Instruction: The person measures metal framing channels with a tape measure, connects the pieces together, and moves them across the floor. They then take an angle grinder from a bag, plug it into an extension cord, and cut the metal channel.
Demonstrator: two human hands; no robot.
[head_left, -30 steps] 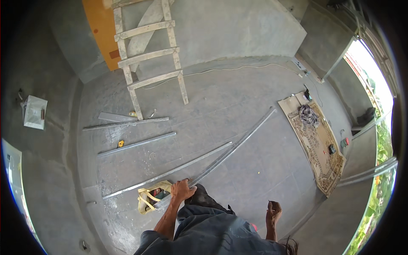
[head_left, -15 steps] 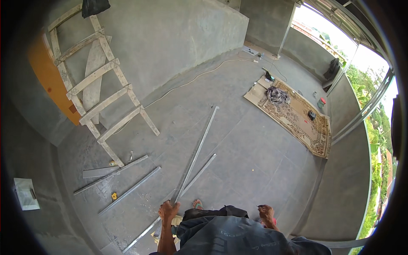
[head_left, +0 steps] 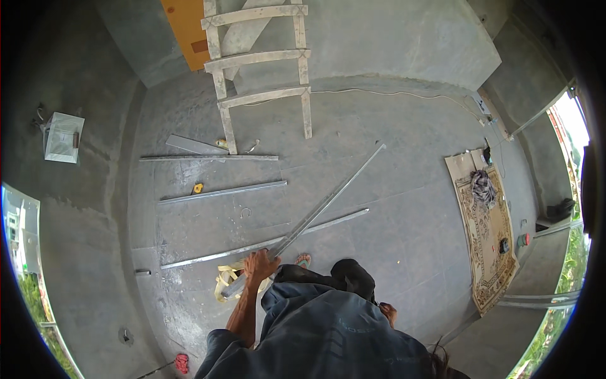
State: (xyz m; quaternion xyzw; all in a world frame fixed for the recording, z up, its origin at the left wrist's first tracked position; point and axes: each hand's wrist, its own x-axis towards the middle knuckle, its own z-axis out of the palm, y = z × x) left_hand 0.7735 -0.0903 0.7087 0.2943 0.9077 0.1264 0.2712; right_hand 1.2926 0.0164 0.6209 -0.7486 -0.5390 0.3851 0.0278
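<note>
My left hand (head_left: 257, 264) is wrapped round a long grey metal profile (head_left: 325, 203), near its close end. The bar slants away to the far right and crosses over another metal strip (head_left: 214, 254) on the floor. Its close end lies above a yellowish strap or bag (head_left: 222, 278) beside my left leg. My right hand (head_left: 389, 313) is at my right side, partly covered by my clothing. Its fingers look curled, with a small dark tip showing at them; what it holds is too hidden to name. A sandalled foot (head_left: 304, 259) shows in front of me.
A wooden ladder (head_left: 259, 63) leans on the far wall. More metal profiles (head_left: 227, 191) and a yellow tape measure (head_left: 198, 188) lie at the left. A patterned rug (head_left: 489, 252) with a bundled cloth (head_left: 483, 187) is on the right. A pale cable (head_left: 404, 95) runs along the far wall.
The view has turned to the left, so the ladder and rug appear shifted right. My left hand still grips the profile, and more of its close end shows. My right hand is now more hidden by clothing.
</note>
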